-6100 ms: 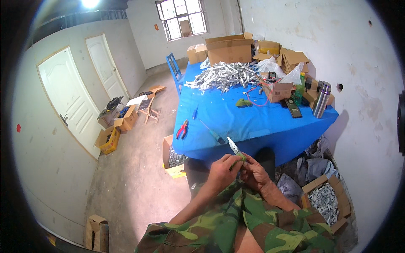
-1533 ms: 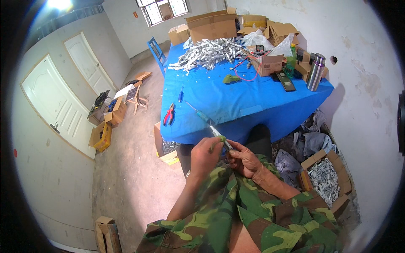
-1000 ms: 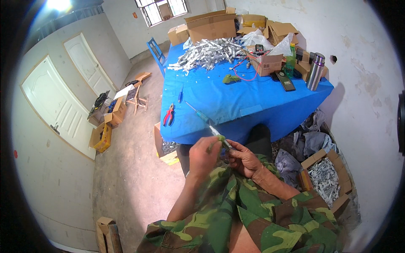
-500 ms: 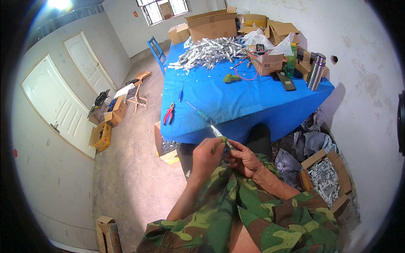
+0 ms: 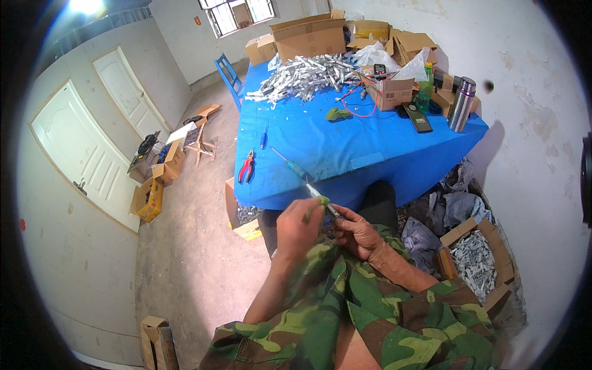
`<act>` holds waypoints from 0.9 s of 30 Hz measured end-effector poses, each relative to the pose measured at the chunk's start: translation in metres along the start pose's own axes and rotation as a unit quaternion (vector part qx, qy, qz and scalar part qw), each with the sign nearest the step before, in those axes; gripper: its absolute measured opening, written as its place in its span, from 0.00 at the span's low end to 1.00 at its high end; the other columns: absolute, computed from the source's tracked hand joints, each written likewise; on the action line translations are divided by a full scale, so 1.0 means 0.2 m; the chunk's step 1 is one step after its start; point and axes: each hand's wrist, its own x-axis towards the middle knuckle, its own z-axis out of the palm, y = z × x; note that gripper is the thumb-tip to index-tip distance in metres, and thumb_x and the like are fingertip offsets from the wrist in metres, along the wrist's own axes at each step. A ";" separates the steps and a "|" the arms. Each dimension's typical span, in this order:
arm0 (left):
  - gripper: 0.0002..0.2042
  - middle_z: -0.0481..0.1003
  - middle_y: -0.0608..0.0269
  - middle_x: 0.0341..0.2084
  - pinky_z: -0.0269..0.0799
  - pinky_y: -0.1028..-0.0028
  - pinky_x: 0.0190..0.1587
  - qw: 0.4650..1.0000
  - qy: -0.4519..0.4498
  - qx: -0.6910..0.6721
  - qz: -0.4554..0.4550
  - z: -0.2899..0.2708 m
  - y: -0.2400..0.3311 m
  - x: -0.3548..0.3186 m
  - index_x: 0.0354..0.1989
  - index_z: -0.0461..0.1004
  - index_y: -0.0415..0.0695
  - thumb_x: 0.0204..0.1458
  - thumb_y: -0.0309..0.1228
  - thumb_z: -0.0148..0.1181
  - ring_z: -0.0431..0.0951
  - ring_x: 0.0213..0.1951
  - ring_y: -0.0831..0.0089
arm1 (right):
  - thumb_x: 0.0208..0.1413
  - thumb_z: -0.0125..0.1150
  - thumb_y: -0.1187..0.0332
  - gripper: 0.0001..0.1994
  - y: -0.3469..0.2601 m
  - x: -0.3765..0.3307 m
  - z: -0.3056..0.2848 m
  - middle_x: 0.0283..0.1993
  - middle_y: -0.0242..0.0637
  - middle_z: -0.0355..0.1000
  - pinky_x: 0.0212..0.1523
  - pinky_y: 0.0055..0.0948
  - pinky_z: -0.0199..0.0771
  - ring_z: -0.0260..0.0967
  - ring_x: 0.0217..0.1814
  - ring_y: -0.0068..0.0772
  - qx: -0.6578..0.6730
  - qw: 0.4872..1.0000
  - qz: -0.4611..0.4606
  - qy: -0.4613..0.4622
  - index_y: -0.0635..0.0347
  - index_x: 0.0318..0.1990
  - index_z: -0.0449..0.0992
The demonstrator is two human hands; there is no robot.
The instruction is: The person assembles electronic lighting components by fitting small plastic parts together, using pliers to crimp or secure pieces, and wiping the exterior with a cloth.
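My left hand (image 5: 298, 227) is closed on a small green piece (image 5: 322, 201), pinched at the fingertips. My right hand (image 5: 357, 232) sits right beside it and grips the dark end of a long slim tool (image 5: 303, 179) with a blue and white shaft. The tool points up and left over the front edge of the blue table (image 5: 370, 154). Both hands meet in front of my chest, above my lap, and camouflage sleeves cover my forearms. What the green piece is, I cannot tell.
On the blue table lie a heap of silvery tubes (image 5: 308, 75), red pliers (image 5: 246, 166), a blue screwdriver (image 5: 264, 135), a steel flask (image 5: 460, 112) and cardboard boxes (image 5: 308, 38). A box of silvery parts (image 5: 473, 265) stands on the floor at right. A blue chair (image 5: 229, 75) is beyond the table.
Since six seconds ago the view has shifted, and the hands and tool sit more centrally. Over the last second the hands stay together with only slight finger movement.
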 end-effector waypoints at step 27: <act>0.08 0.84 0.52 0.37 0.81 0.66 0.41 0.999 -0.045 -0.005 0.011 0.02 -0.01 -0.05 0.44 0.84 0.40 0.56 0.23 0.70 0.87 0.39 0.59 | 0.70 0.57 0.74 0.23 0.00 0.02 -0.03 0.46 0.26 0.75 0.36 0.19 0.71 0.68 0.38 0.18 0.028 0.999 -0.001 -0.037 0.54 0.71 0.70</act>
